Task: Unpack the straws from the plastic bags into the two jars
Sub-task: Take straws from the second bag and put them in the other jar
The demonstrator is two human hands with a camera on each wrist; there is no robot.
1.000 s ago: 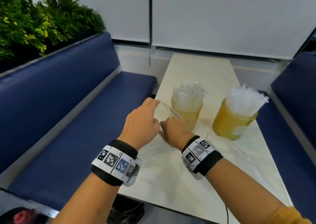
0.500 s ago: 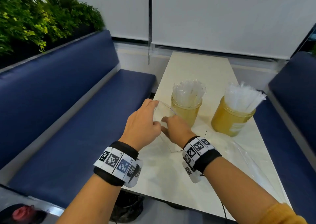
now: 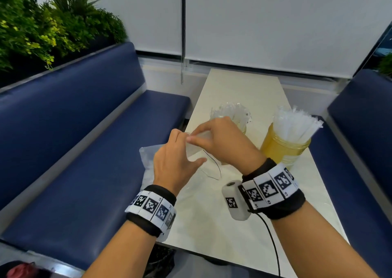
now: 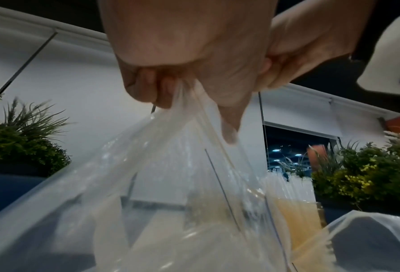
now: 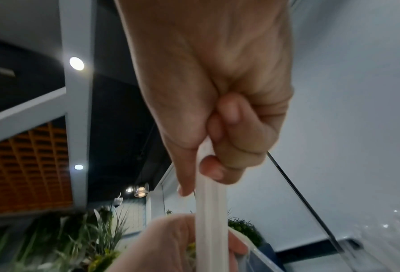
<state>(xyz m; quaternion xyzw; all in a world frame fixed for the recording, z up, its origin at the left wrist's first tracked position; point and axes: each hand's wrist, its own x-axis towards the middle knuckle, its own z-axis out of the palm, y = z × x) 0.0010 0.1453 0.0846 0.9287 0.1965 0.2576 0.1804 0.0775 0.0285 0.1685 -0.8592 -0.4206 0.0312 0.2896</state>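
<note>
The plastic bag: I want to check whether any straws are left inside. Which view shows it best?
The left wrist view: the plastic bag hangs open-faced below the left hand. The head view shows it mostly hidden behind both hands; the right wrist view shows only its top strip in the right hand.

Wrist gear on bare forearms

Black wristbands (image 3: pixel 149 221) carry white square-coded tags; a white camera pod (image 3: pixel 234 201) and black cable (image 3: pixel 273 248) hang beside the right band; mustard sleeve.

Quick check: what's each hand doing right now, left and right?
Left hand: closed, pinching the top edge of the plastic bag.
Right hand: closed, pinching the same bag's top strip, lifted off the table.
</note>
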